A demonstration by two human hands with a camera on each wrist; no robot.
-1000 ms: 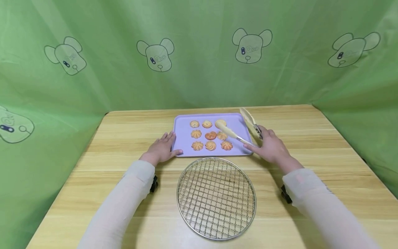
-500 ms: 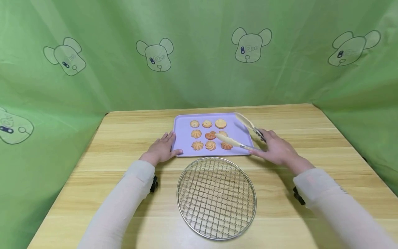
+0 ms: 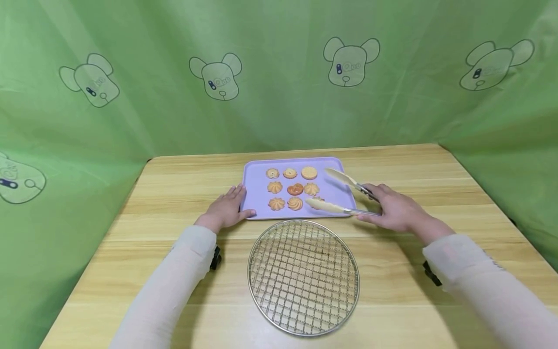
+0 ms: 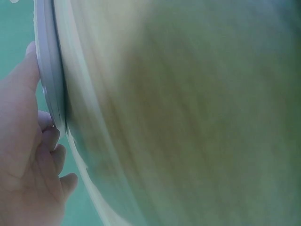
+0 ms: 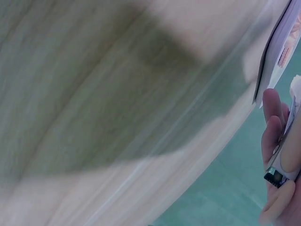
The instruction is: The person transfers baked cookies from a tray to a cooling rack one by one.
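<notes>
A lilac tray holds several cookies in rows, among them a brown pretzel-shaped cookie and a round flat cookie. My left hand holds the tray's near left corner, thumb over the rim and fingers along the outer side; in the left wrist view this hand meets the tray's edge. My right hand grips metal tongs with pale tips, spread apart over the tray's right part. The near arm partly hides the lower right cookie. Nothing sits between the tips.
A round wire rack lies on the wooden table just in front of the tray. Green curtains with printed bear heads hang behind the table and at its sides.
My right hand has drawn the tongs toward me and to the right, the near tip passing from the back row to the front row. The left hand and tray look unmoved.
</notes>
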